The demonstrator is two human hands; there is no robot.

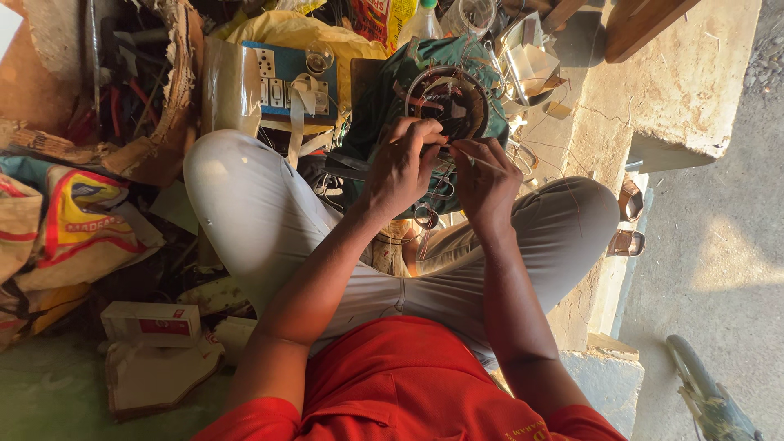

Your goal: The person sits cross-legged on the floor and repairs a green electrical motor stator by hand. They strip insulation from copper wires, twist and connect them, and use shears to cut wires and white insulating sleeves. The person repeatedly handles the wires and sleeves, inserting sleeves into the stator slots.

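Observation:
I sit cross-legged with a green electric motor body (pixel 392 98) resting between my knees, its round open end with copper windings (pixel 447 102) facing up. My left hand (pixel 400 167) presses against the lower edge of the opening, fingers curled onto the windings. My right hand (pixel 486 184) sits just to the right of it, pinching a thin stick or wire (pixel 478 157) that points toward the windings. Loose copper wire loops (pixel 426 216) hang below the motor.
A blue switchboard with sockets (pixel 282 77) lies left of the motor on a yellow bag. Tools fill a torn cardboard box (pixel 175 90) at upper left. Printed sacks (pixel 73 220) and small white boxes (pixel 151 322) lie at left. Sandals (pixel 627 220) and a concrete step (pixel 678 90) are at right.

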